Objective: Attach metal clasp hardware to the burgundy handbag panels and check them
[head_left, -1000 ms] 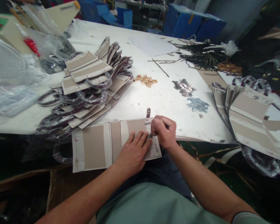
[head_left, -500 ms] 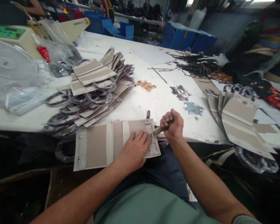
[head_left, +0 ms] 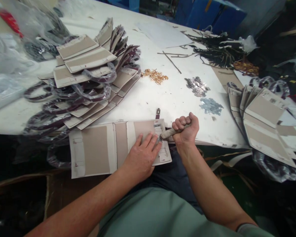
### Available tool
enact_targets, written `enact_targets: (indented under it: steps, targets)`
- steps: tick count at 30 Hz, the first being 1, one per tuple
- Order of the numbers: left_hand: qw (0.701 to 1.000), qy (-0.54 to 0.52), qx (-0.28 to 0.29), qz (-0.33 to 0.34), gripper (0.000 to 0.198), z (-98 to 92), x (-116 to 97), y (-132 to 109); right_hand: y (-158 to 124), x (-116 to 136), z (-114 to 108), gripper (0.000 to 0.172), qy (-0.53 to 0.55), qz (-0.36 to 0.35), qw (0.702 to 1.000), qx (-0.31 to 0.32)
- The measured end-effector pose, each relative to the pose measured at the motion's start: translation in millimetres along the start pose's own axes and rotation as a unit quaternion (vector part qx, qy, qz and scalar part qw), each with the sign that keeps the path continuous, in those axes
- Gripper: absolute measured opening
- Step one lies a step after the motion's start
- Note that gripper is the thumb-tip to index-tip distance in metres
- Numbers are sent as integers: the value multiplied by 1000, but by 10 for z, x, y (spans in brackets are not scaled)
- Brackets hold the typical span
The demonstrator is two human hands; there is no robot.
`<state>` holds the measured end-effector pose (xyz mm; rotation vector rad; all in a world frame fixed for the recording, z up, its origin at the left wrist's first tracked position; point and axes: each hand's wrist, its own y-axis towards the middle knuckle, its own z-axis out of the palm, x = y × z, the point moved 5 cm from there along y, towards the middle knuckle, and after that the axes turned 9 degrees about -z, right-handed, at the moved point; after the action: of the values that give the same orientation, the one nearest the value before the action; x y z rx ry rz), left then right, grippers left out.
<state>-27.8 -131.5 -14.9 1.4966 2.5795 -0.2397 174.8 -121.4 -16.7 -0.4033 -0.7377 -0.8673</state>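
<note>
A long bag panel [head_left: 98,151] with beige backing board lies along the table's front edge, inner side up. My left hand [head_left: 141,154] rests flat on its right part, fingers spread, holding it down. My right hand [head_left: 186,130] is closed in a fist around a stick-like tool [head_left: 169,133] with a pale grey-brown shaft; its exact kind I cannot make out. The tool's left end is at a small metal plate [head_left: 159,138] beside my left fingertips. A second metal plate [head_left: 157,125] sits above it. From the panel's top edge sticks out a dark strap [head_left: 158,113] with metal fittings.
Bag panels with plastic-wrapped handles are stacked at left [head_left: 88,59], with more panels [head_left: 263,115] at right. Gold-coloured fittings [head_left: 156,76], dark metal plates [head_left: 196,87] and lighter plates [head_left: 210,106] lie in heaps. Black straps [head_left: 217,52] and blue boxes [head_left: 207,16] are farther back.
The tool's end has come left and down onto the metal plate, with my right hand slightly higher. My left hand stays on the panel. The view has tipped down and closer.
</note>
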Motion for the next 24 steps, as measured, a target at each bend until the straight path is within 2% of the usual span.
enact_targets:
  steps: [4, 7, 10, 12, 18, 21, 24]
  targets:
    - [1000, -6, -1, 0, 71, -14, -2, 7, -84, 1, 95, 53, -21, -22, 999, 16]
    - [1000, -6, 0, 0, 70, -26, -9, 5, -256, 26, 275, 48, -74, -73, 991, 80]
    - [1000, -9, -7, -2, 70, -30, -8, -10, -456, 55, 472, 46, -153, -134, 961, 188]
    - [1000, -12, -18, -6, 70, -29, -1, -25, -529, 60, 558, 48, -204, -144, 935, 253]
    - [998, -27, -49, -18, 70, -27, 9, -76, -500, 155, 779, 54, -257, -130, 890, 354]
    - [997, -40, -64, -27, 69, -27, 17, -85, -579, 133, 952, 55, -283, -113, 848, 435]
    - [995, -60, -78, -28, 67, -7, 27, -82, -713, 66, 1061, 56, -329, -122, 774, 527]
